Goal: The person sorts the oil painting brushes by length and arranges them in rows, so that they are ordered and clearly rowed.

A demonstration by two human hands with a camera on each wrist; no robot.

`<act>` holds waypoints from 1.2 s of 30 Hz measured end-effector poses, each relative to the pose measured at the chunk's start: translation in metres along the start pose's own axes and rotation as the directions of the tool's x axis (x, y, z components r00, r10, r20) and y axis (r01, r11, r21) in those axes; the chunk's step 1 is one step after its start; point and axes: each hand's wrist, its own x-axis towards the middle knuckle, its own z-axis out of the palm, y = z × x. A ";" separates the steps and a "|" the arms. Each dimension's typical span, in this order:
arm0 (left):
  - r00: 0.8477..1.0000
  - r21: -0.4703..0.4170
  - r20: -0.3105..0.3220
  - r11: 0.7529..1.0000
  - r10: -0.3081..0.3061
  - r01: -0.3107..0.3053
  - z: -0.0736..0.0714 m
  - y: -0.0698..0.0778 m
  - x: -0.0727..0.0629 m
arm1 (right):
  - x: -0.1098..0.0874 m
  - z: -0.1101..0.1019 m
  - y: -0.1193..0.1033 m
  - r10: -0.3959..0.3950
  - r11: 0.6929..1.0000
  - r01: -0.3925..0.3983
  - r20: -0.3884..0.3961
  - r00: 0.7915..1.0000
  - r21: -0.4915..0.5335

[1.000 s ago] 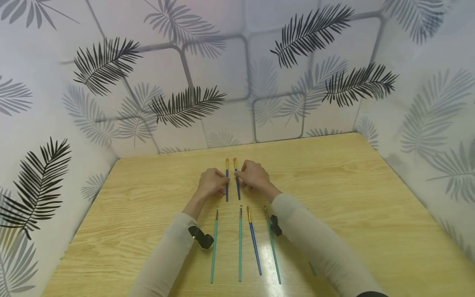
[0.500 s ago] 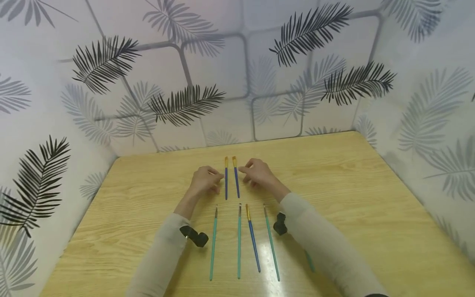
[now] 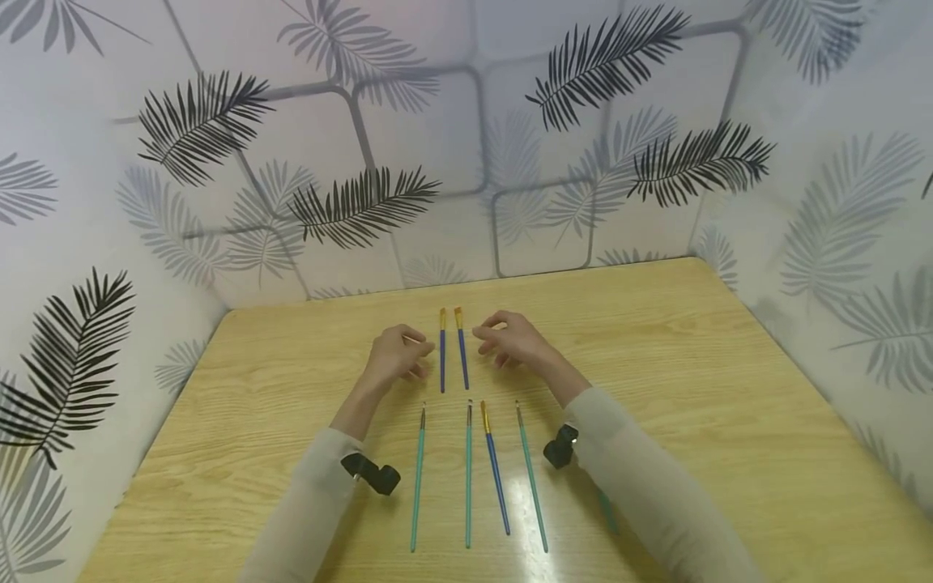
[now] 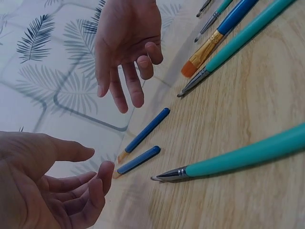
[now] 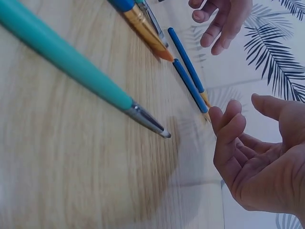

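Two blue paintbrushes with golden ferrules lie side by side near the back of the table, bristles pointing away: a left one point(image 3: 442, 356) and a right one point(image 3: 462, 356). My left hand point(image 3: 397, 353) is just left of the pair, fingers loosely bent and holding nothing. To the right of the pair hovers my right hand point(image 3: 516, 338), relaxed, with thumb and fingers apart. In the left wrist view a gap shows between the left hand point(image 4: 57, 183) and the blue handles point(image 4: 139, 160). The right wrist view shows the right hand point(image 5: 262, 152) likewise holding nothing.
Nearer me lies a row of longer brushes: a teal brush point(image 3: 418, 486), another teal brush point(image 3: 469, 486), a blue brush point(image 3: 497, 482) and a teal brush point(image 3: 533, 486). One more teal handle point(image 3: 607, 512) is partly under the right sleeve. A leaf-patterned wall point(image 3: 452, 235) borders the wooden table point(image 3: 240, 421).
Both hands have let go of the two short blue brushes and drawn apart, the left hand to the left, the right hand to the right. The brushes stay lying in place.
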 end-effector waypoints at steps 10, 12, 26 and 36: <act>1.000 0.006 0.009 1.000 0.016 -0.016 0.000 0.006 -0.012 | -0.012 -0.004 0.002 -0.031 0.997 0.026 0.067 0.997 0.077; 1.000 0.005 0.015 1.000 0.026 -0.026 -0.001 0.007 -0.015 | -0.014 -0.005 0.002 -0.036 0.996 0.029 0.080 0.996 0.084; 0.997 -0.036 0.040 0.997 0.069 -0.067 0.000 0.010 -0.029 | -0.025 -0.009 0.001 -0.085 0.989 0.072 0.102 0.991 0.127; 0.995 -0.065 0.051 0.994 0.090 -0.086 0.003 0.014 -0.038 | -0.034 -0.009 -0.003 -0.108 0.989 0.094 0.116 0.987 0.115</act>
